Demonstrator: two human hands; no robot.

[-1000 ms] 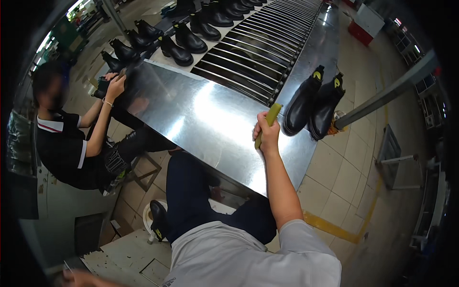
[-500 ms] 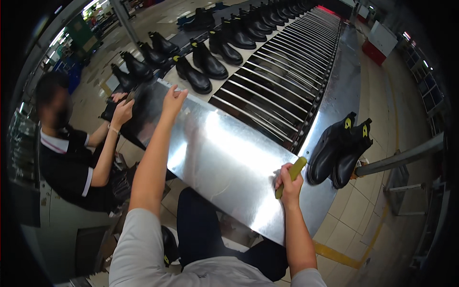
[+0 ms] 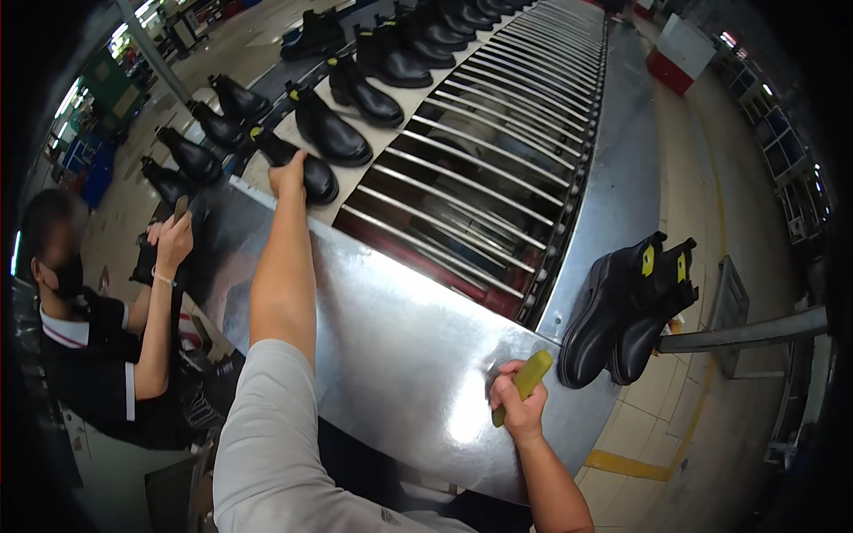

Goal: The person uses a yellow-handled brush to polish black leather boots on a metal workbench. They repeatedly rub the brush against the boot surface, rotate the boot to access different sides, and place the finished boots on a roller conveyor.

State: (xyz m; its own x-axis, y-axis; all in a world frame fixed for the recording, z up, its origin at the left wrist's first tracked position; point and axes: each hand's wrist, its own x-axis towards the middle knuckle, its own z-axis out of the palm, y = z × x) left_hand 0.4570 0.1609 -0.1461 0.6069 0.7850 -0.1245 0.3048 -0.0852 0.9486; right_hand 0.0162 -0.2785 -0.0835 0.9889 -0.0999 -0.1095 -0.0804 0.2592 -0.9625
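Observation:
My left hand (image 3: pixel 289 178) reaches far forward and grips the nearest black ankle boot (image 3: pixel 321 181) in the row, fingers against its upper. That boot stands on a pale strip beside the rollers and has a yellow-green tab at its top. My right hand (image 3: pixel 522 401) is closed around an olive-green, bar-shaped tool (image 3: pixel 533 375) tilted above the metal table (image 3: pixel 400 329). The tool's lower end is partly hidden by my fingers. To the right of that hand, a pair of black ankle boots (image 3: pixel 590 324) stands on the table's edge.
A roller conveyor (image 3: pixel 480 169) runs away from the table, with more black boots (image 3: pixel 330 133) lined up along its left. On my left a masked co-worker (image 3: pixel 107 346) holds a small tool and a dark boot. A metal rail (image 3: pixel 755 333) stands beyond the right-hand boots.
My left hand has moved from above the table's far edge onto the nearest boot. The view has shifted, and my right hand still holds the green tool.

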